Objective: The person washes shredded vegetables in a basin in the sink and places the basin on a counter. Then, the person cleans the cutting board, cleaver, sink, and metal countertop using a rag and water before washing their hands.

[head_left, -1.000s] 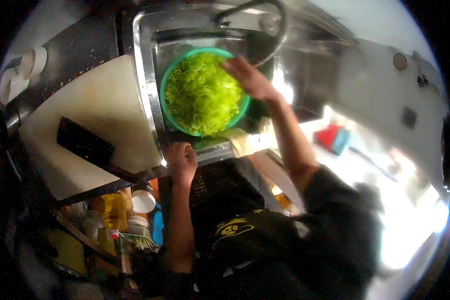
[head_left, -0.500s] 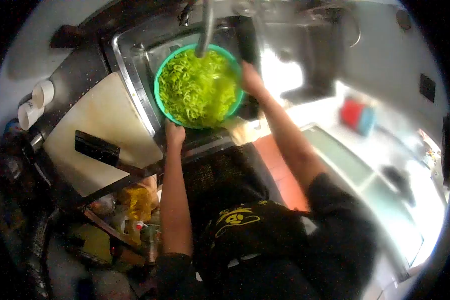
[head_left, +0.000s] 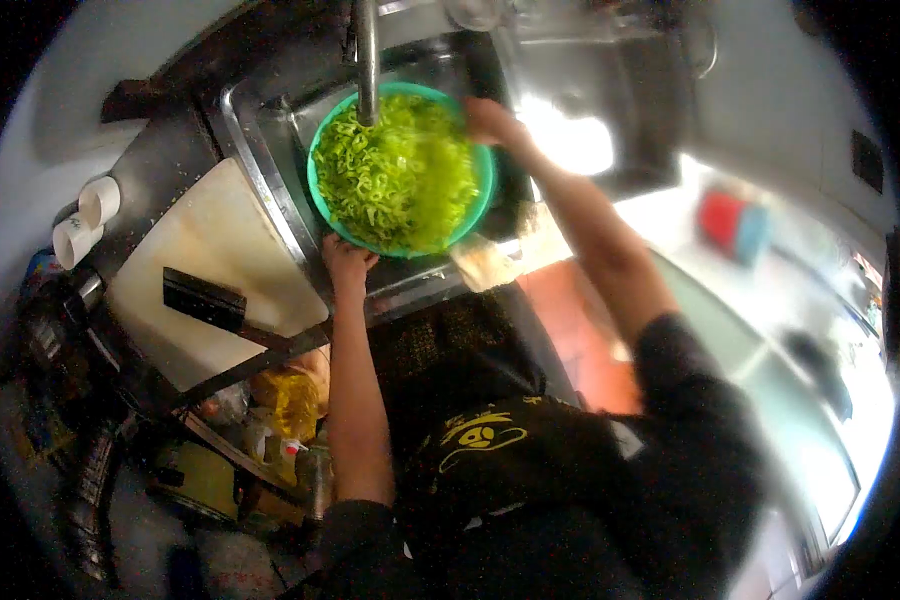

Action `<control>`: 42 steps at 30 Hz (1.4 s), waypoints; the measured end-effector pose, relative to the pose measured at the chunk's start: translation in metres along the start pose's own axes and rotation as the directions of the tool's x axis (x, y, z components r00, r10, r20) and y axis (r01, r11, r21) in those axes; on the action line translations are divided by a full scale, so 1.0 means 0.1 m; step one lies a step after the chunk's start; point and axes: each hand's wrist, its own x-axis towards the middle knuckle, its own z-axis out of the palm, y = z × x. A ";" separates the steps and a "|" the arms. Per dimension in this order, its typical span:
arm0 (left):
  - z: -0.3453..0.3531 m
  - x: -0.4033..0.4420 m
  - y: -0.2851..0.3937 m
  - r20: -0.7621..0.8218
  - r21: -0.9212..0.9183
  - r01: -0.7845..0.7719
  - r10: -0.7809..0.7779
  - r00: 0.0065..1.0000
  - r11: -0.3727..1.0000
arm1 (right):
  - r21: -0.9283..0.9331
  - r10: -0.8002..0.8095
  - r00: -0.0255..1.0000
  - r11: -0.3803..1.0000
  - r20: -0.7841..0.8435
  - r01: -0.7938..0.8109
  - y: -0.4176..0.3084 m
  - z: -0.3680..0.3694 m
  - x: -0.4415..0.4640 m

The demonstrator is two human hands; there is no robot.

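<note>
Under tap (head_left: 368, 60), cut greens (head_left: 395, 180) heaped in green bowl (head_left: 488, 185), set in sink (head_left: 445, 68). Chopping looks done, cleaver (head_left: 203, 298) parked on board (head_left: 205, 230); bowl not emptied. Left hand (head_left: 348, 260) at near rim, right hand (head_left: 492, 122) blurred at right rim; grips can't be told, tbh.

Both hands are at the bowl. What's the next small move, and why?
I'd probably secure the right hand on the green bowl before shifting it. That hand is blurred at the right side, so its grip can't be confirmed; the left hand is by the near rim, and shredded greens pile close to the edge.
</note>
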 end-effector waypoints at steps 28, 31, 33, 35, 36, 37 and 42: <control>-0.49 -0.38 0.73 0.333 0.088 -0.262 0.220 0.917 0.961 | 0.388 0.162 0.931 0.921 -0.327 -0.024 -0.26 0.02 -1.52; -0.47 -0.06 0.73 0.419 0.180 -0.330 0.232 0.878 0.926 | 0.678 0.269 0.922 0.735 -0.278 -0.009 -0.43 0.15 -1.63; -0.50 0.21 0.60 0.475 0.221 -0.370 0.232 0.849 0.902 | 0.602 0.355 0.849 0.796 -0.392 -0.054 -0.71 0.09 -1.78; -0.32 0.13 0.74 0.506 0.260 -0.336 0.169 0.846 0.905 | 0.595 0.414 0.861 0.785 -0.296 -0.173 -0.62 -0.09 -1.94; -0.26 0.22 0.67 0.508 0.257 -0.323 0.157 0.847 0.911 | 0.633 0.445 0.864 0.745 -0.237 -0.211 -0.49 0.03 -1.89; -0.20 0.20 0.72 0.520 0.243 -0.321 0.156 0.840 0.916 | 0.664 0.473 0.863 0.704 -0.175 -0.252 -0.35 0.10 -1.85; -0.14 0.33 0.38 0.566 0.288 -0.507 0.283 0.775 0.813 | 0.709 0.466 0.859 0.678 -0.210 -0.194 -0.19 0.31 -2.06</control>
